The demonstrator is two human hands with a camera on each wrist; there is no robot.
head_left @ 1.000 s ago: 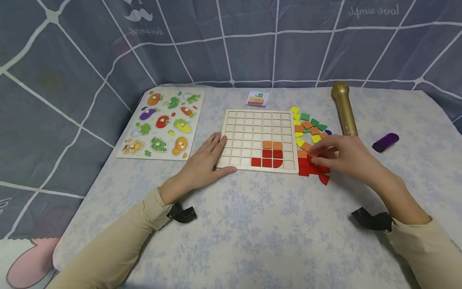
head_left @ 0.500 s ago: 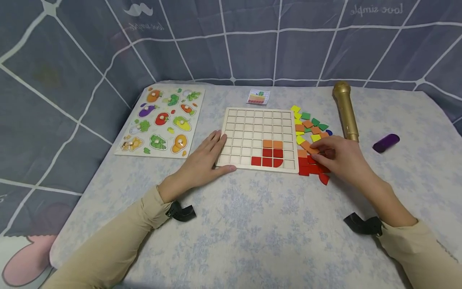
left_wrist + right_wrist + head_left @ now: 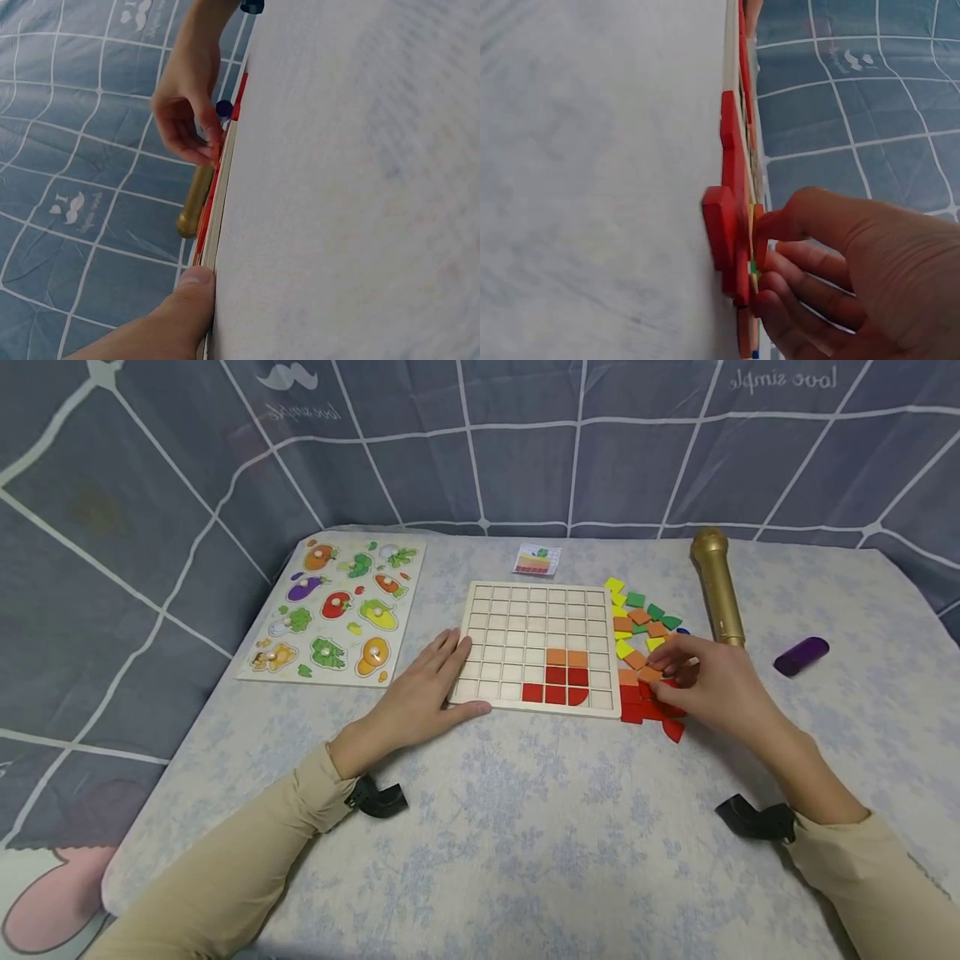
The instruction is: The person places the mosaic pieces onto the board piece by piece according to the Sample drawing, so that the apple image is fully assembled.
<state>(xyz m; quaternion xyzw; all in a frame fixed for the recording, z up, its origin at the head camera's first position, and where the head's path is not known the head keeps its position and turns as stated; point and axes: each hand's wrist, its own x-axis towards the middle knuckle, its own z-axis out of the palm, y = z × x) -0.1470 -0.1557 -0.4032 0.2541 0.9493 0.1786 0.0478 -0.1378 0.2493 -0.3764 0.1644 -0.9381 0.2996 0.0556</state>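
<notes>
- The left hand (image 3: pixel 420 703) rests at the left side of the board (image 3: pixel 555 585); its fingers are straight and its thumb, spread apart from them, touches the near edge.
- The right hand (image 3: pixel 712 683) has its thumb and fingertips brought together, and between them it pinches an orange tile (image 3: pixel 761 253), just to the right of the board, above the pile.
- On the board, near its lower right corner, there lie five red tiles (image 3: pixel 555 695): three in the bottom row, the right one with a rounded corner, and two in the row above.
- Two orange squares (image 3: pixel 566 657) lie directly above these.
- Beside the right edge of the board lie loose tiles (image 3: pixel 636 659), yellow, green and orange farther away, red nearer; the right hand hides a part of them.
- Behind the board lies a small picture card (image 3: pixel 537 560).
- A golden microphone (image 3: pixel 717 589) and a purple object (image 3: pixel 802 657) are at the right.
- A vegetable puzzle (image 3: pixel 330 680) lies at the left.
</notes>
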